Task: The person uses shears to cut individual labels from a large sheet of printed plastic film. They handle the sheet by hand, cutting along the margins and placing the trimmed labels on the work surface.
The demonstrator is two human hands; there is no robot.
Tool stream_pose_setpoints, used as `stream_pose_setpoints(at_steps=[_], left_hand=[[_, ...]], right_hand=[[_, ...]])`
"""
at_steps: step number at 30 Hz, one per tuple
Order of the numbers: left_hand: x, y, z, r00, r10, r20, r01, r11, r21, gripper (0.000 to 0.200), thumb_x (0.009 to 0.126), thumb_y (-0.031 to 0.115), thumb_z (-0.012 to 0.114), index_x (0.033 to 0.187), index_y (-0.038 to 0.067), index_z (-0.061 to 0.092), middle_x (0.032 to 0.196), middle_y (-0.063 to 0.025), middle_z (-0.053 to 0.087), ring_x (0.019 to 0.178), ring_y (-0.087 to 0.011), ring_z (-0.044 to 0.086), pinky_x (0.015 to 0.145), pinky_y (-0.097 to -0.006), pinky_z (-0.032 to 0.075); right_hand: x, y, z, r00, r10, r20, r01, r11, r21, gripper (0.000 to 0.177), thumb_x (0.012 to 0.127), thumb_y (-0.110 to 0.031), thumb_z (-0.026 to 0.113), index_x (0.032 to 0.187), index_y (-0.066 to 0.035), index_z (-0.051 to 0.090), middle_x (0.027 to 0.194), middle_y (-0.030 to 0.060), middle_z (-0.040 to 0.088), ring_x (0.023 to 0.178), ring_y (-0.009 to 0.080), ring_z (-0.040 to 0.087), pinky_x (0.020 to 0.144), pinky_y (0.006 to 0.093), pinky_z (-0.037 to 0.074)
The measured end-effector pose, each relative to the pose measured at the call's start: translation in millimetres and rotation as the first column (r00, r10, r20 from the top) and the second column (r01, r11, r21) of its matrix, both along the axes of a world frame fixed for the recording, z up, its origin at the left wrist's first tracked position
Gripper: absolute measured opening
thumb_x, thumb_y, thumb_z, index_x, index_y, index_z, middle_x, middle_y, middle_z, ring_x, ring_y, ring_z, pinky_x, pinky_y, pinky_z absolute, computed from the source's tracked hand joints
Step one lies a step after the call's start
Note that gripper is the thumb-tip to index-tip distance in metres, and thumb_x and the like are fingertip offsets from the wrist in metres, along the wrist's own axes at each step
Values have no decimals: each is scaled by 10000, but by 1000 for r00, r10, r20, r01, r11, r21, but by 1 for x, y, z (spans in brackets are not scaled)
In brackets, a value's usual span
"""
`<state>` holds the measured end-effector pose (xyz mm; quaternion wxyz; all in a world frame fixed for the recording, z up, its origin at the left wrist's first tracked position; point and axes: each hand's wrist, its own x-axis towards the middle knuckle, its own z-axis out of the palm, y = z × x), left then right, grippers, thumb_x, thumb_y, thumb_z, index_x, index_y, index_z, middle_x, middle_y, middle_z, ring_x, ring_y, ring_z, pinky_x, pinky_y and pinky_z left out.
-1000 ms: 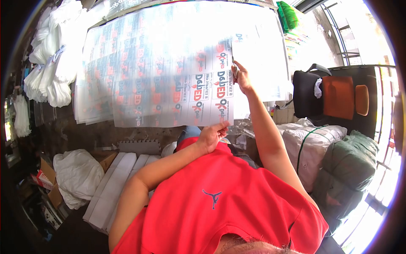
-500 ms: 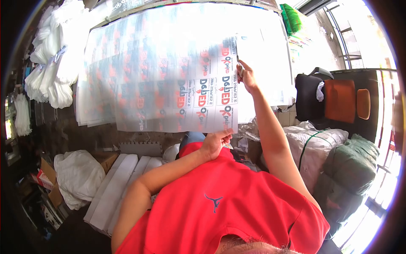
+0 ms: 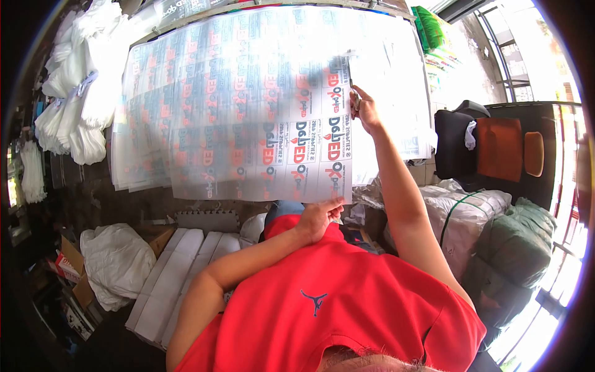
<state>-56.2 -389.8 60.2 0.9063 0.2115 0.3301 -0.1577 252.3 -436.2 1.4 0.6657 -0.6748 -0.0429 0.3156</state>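
Observation:
A large translucent sheet [image 3: 260, 142] printed with rows of red and dark lettering lies over the work table [image 3: 396, 68], its near edge hanging at the front. Near that sheet's lower right corner, my left hand [image 3: 321, 217] is closed, the thumb and forefinger pinching the edge. My right hand [image 3: 365, 108] is wrapped round the handles of scissors [image 3: 354, 102], whose blades lie along the sheet's right edge. Other printed sheets [image 3: 139, 149] lie underneath toward the left.
Bundles of white bags [image 3: 83, 87] hang at the left. An orange and black chair [image 3: 499, 146] stands at the right. Wrapped bales [image 3: 462, 217] sit at the lower right, long white boxes [image 3: 167, 279] at the lower left. A green package [image 3: 427, 28] lies at the back right.
The printed sheet's near edge and my left hand appear slightly lower and farther right. The fingers of my right hand have shifted a little on the scissors.

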Motion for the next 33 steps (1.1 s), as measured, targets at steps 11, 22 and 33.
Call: stream_pose_setpoints(at_steps=[11, 22, 33], left_hand=[[-4, 2, -4, 998, -62, -8, 62, 998, 16, 218, 948, 218, 617, 951, 2, 644, 797, -13, 557, 759, -99, 500, 735, -248, 414], [9, -1, -37, 999, -43, -32, 45, 998, 53, 213, 926, 224, 650, 965, 15, 651, 815, -8, 578, 769, -93, 529, 732, -246, 426], [-25, 22, -165, 894, 307, -326, -339, 940, -47, 308, 800, 366, 774, 957, 147, 625, 850, -4, 631, 794, -162, 584, 758, -356, 495]], right_hand=[[20, 11, 1, 999, 52, -3, -51, 999, 18, 589, 999, -291, 512, 1453, 35, 325, 693, -6, 470, 590, 98, 428, 550, 275, 380], [75, 29, 31, 996, 46, 82, -49, 998, 43, 522, 949, -53, 446, 1455, 20, 342, 767, 8, 489, 616, 103, 442, 561, 272, 400], [-39, -142, 125, 997, 29, 73, -34, 997, 73, 585, 901, -56, 497, 1464, -6, 346, 800, 59, 571, 552, 108, 501, 524, 248, 422]])
